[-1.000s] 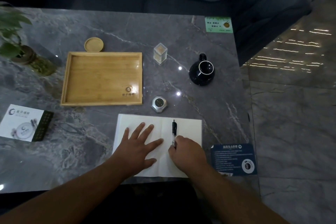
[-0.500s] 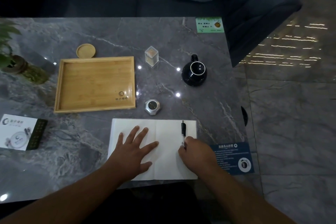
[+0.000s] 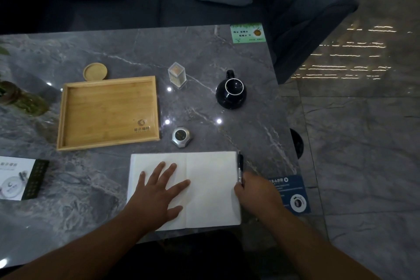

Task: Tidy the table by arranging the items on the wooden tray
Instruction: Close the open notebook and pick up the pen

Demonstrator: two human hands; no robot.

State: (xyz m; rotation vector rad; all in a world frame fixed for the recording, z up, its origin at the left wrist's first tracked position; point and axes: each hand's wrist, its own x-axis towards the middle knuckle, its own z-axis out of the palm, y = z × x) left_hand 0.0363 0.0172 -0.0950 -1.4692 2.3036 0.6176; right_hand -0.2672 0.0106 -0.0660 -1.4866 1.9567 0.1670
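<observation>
Your left hand [image 3: 156, 191] lies flat and open, fingers spread, on the left page of the open notebook [image 3: 209, 188] at the lower centre of the frame. Your right hand [image 3: 259, 191] sits at the notebook's right edge with its grip closed around the lower end of the pen [image 3: 240, 167]; the pen points toward the top of the frame and runs just along the edge of the right page, though whether it touches the paper is hard to tell.

The wooden tray [image 3: 66, 120] sits left of centre on the grey marble surface [image 3: 204, 57], with nothing inside it. A round wooden coaster [image 3: 95, 71] rests just beyond the tray's upper left corner, touching or nearly touching its rim. A small clear box [image 3: 177, 75] stands just off the tray's upper right corner, and a small silver gadget [image 3: 181, 137] sits near the tray's lower right corner, between the tray and the notebook. The dark jug [image 3: 231, 93] stands to the right of centre, well apart from the tray.

At the left edge of the frame you have a white leaflet [image 3: 13, 177] with a dark remote-like bar [image 3: 36, 179] beside it. A blue card [image 3: 293, 193] lies by your right hand, partly under it, and a green card [image 3: 247, 33] sits at the upper right corner of the surface.
</observation>
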